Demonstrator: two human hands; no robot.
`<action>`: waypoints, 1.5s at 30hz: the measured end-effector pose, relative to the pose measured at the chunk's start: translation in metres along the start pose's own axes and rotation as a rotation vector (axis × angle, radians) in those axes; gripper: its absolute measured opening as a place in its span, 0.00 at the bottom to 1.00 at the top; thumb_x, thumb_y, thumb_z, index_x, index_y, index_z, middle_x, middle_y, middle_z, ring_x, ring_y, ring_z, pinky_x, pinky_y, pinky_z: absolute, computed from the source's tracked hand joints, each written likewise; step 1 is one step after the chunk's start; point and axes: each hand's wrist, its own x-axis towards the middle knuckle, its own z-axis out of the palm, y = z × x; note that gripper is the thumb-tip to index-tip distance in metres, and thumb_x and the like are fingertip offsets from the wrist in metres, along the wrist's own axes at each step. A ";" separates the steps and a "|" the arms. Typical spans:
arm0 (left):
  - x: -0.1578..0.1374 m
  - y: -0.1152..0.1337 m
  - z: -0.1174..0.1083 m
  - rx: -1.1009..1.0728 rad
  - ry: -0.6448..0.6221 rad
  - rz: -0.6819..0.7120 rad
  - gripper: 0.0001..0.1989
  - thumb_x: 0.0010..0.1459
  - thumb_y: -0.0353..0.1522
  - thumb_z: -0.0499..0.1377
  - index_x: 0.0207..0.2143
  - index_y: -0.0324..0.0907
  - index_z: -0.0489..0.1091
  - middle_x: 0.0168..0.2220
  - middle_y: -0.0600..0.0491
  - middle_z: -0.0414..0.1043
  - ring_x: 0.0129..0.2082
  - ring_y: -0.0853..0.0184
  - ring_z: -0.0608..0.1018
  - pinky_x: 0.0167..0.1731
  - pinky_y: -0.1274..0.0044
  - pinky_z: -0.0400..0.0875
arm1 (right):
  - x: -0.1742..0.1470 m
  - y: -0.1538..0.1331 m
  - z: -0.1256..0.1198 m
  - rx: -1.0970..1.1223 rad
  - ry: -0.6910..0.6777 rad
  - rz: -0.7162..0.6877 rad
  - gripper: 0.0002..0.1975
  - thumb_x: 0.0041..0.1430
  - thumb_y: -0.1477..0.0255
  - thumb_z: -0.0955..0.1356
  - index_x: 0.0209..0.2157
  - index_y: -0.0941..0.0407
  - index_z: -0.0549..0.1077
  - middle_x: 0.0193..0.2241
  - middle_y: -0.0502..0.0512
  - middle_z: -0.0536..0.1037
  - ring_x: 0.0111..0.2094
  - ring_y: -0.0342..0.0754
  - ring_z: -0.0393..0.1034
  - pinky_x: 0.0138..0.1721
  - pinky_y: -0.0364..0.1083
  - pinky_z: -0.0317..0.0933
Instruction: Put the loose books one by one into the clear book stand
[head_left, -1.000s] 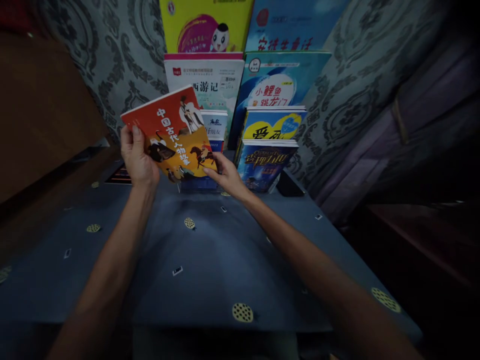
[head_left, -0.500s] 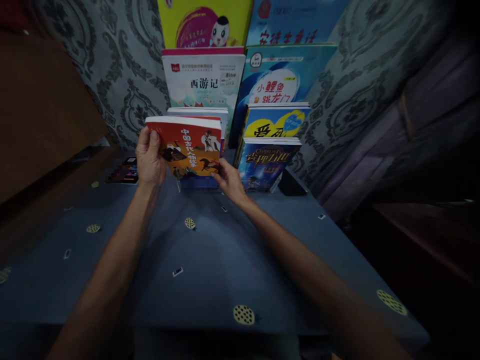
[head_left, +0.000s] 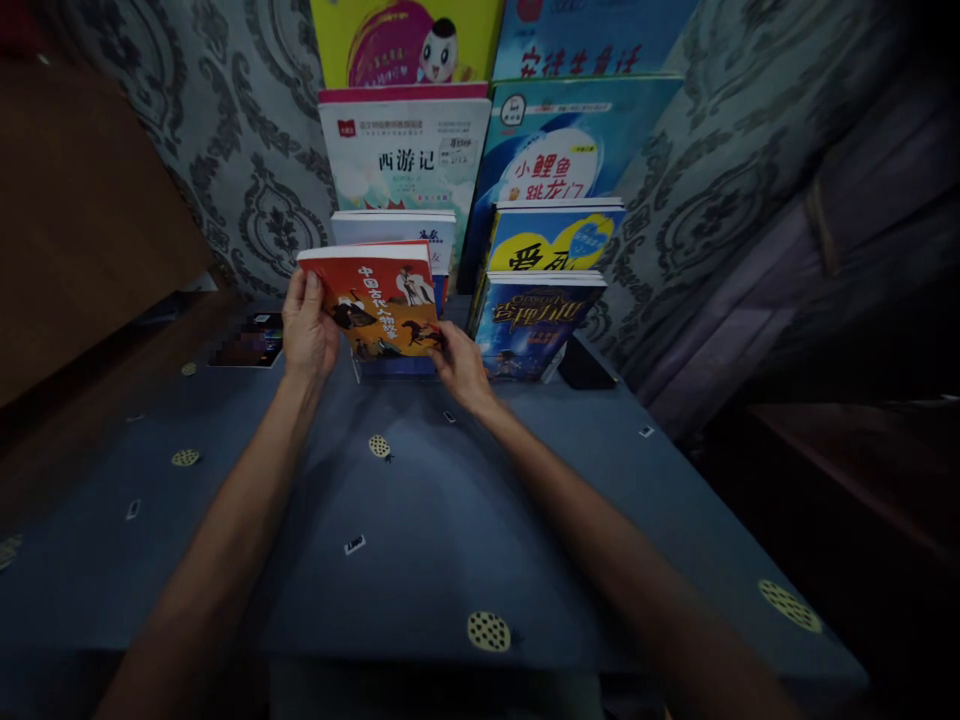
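A red and orange book (head_left: 375, 305) with white Chinese lettering is held upright between my two hands. My left hand (head_left: 306, 325) grips its left edge, thumb on the cover. At the lower right corner, my right hand (head_left: 459, 362) pinches the book. Directly behind it stands a pale book (head_left: 394, 225), partly covered by the red one. A white and green book (head_left: 405, 150) rises behind that. To the right of my right hand is a dark blue book (head_left: 536, 320), with a yellow and blue book (head_left: 555, 235) behind it.
Taller yellow (head_left: 480, 40) and blue (head_left: 585, 35) books stand at the back against the patterned wall covering (head_left: 262, 200). A dark flat object (head_left: 586, 365) lies right of the stacks. A dark printed item (head_left: 251, 342) is at left on the blue tablecloth (head_left: 420, 560).
The red book has lowered slightly and shifted, uncovering more of the pale book behind it. My left hand has moved a little right and down with it.
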 end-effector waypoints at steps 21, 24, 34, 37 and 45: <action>-0.011 -0.006 0.000 0.216 -0.029 -0.042 0.26 0.54 0.56 0.63 0.43 0.46 0.75 0.43 0.51 0.78 0.45 0.65 0.81 0.46 0.74 0.76 | -0.006 -0.004 0.002 -0.150 -0.012 0.152 0.18 0.58 0.78 0.65 0.51 0.56 0.67 0.47 0.62 0.75 0.46 0.57 0.70 0.48 0.55 0.66; -0.017 -0.001 0.002 0.366 -0.070 -0.010 0.22 0.56 0.52 0.63 0.40 0.43 0.77 0.38 0.52 0.79 0.38 0.66 0.79 0.40 0.76 0.76 | -0.007 -0.007 0.002 -0.205 -0.013 0.188 0.13 0.60 0.74 0.66 0.47 0.57 0.67 0.44 0.63 0.76 0.45 0.58 0.71 0.46 0.55 0.66; -0.025 0.001 -0.001 0.572 0.021 0.093 0.10 0.61 0.40 0.61 0.37 0.43 0.69 0.33 0.54 0.71 0.33 0.69 0.75 0.35 0.78 0.71 | -0.005 -0.026 -0.001 -0.324 -0.047 0.293 0.18 0.64 0.72 0.64 0.54 0.63 0.65 0.47 0.71 0.77 0.44 0.60 0.74 0.43 0.52 0.66; -0.027 0.001 -0.003 0.660 0.015 0.099 0.10 0.63 0.39 0.58 0.41 0.42 0.70 0.35 0.53 0.73 0.36 0.66 0.76 0.39 0.75 0.72 | -0.003 -0.031 -0.004 -0.357 -0.064 0.317 0.22 0.66 0.72 0.63 0.59 0.62 0.62 0.47 0.70 0.79 0.43 0.60 0.76 0.43 0.52 0.67; -0.037 0.010 0.004 0.948 -0.128 0.160 0.14 0.68 0.37 0.49 0.45 0.43 0.72 0.42 0.47 0.77 0.43 0.60 0.77 0.46 0.71 0.68 | 0.004 -0.048 -0.011 -0.537 -0.197 0.378 0.18 0.70 0.73 0.60 0.58 0.61 0.67 0.42 0.68 0.82 0.41 0.58 0.79 0.39 0.49 0.67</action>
